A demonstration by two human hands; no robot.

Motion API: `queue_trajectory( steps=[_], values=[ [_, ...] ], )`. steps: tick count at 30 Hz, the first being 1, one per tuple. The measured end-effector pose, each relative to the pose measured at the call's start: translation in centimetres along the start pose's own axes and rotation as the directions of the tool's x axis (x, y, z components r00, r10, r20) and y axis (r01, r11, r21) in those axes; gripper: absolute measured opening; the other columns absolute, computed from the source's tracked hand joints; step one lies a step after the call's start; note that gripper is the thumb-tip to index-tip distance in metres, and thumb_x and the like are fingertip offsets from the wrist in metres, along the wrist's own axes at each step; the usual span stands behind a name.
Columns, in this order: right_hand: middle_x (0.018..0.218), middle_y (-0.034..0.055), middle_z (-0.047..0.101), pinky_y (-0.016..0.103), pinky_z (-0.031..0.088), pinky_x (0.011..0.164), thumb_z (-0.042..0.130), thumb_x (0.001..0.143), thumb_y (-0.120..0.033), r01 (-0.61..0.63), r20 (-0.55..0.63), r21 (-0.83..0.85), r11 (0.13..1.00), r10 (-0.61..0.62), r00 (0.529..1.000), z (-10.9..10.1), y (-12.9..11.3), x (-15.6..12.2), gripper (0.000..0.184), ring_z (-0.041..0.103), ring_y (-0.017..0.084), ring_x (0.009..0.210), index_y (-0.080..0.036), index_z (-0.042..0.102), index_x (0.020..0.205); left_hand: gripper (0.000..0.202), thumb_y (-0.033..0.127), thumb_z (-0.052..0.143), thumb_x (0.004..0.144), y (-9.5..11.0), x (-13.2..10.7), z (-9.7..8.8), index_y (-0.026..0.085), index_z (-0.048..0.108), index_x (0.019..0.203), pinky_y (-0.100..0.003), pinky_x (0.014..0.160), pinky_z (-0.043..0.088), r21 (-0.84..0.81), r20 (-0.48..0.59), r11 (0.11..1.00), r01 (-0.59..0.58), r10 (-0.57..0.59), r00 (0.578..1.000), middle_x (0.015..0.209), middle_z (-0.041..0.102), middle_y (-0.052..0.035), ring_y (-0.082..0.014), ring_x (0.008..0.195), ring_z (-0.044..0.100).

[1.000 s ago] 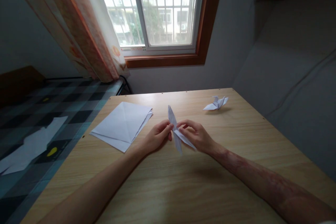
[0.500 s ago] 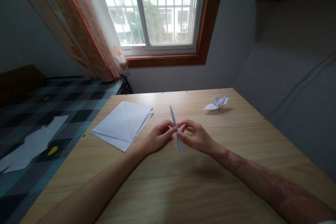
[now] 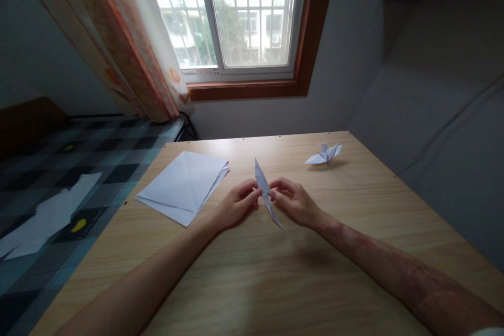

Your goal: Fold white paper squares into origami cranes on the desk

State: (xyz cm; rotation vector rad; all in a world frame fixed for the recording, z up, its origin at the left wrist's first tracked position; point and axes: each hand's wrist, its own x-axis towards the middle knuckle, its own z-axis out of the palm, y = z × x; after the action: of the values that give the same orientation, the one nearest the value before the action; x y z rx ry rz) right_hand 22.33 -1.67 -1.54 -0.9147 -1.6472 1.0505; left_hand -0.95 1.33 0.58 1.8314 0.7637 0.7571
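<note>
A narrow folded piece of white paper, pointed at both ends, is held above the middle of the table. My left hand pinches it at mid-length between thumb and forefinger. My right hand has its thumb and fingertips closed on the paper's right side, with the fingers curled. Its lower tip slants down to the right, towards me. A finished white paper crane stands at the far right of the table. Left of my hands lies a stack of white paper sheets, the top one creased.
The light wooden table reaches back towards the wall under a barred window. At left, a bed with a checked cover carries white paper scraps. A patterned curtain hangs beside the window.
The folded paper has turned, so more of its flat face shows and its lower tip points farther right. My right hand has shifted slightly to the right along with it.
</note>
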Motion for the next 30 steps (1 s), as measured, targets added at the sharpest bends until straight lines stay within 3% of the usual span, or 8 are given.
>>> queue_trajectory(
  steps=[5,12,19,30],
  values=[
    [0.099,0.0037,0.077,0.033,0.060,0.085,0.065,0.107,-0.044,0.001,0.025,0.086,0.996,-0.003,1.000,0.1,0.1,0.0,0.023,0.074,0.022,0.093,-0.022,0.073,0.107,0.040,0.053,0.059,0.110,0.0,0.0,0.0,0.016,0.074,0.106,-0.027,0.074,0.048,-0.005,0.005,1.000,0.019,-0.019,1.000,0.083,0.066,-0.0020,-0.0169,0.077,0.061],
    [0.098,0.0033,0.076,0.030,0.056,0.079,0.060,0.109,-0.043,0.010,-0.002,0.057,0.998,-0.010,1.000,0.0,0.2,0.1,0.026,0.071,0.020,0.089,-0.021,0.072,0.106,0.040,0.052,0.059,0.109,-0.2,-0.1,0.0,0.016,0.075,0.109,-0.026,0.072,0.047,-0.016,-0.003,1.000,0.020,-0.020,1.000,0.082,0.066,-0.0020,-0.0165,0.076,0.061],
    [0.094,0.0022,0.076,0.029,0.054,0.078,0.065,0.107,-0.048,-0.021,0.021,0.075,0.997,0.020,1.000,0.1,0.6,-0.1,0.027,0.072,0.019,0.086,-0.022,0.070,0.114,0.039,0.052,0.061,0.109,0.0,0.1,0.1,0.016,0.075,0.114,-0.027,0.076,0.051,-0.027,-0.009,0.999,-0.021,0.021,1.000,0.095,0.069,-0.0049,-0.0168,0.080,0.062],
    [0.094,0.0017,0.072,0.028,0.052,0.073,0.068,0.106,-0.052,-0.057,0.031,0.178,0.982,0.052,0.998,-0.3,1.6,0.1,0.030,0.067,0.018,0.081,-0.023,0.071,0.114,0.038,0.051,0.062,0.108,-0.1,0.1,-0.1,0.016,0.076,0.110,-0.027,0.076,0.051,-0.051,-0.006,0.999,-0.007,0.007,1.000,0.088,0.069,-0.0035,-0.0163,0.078,0.062]
  ],
)
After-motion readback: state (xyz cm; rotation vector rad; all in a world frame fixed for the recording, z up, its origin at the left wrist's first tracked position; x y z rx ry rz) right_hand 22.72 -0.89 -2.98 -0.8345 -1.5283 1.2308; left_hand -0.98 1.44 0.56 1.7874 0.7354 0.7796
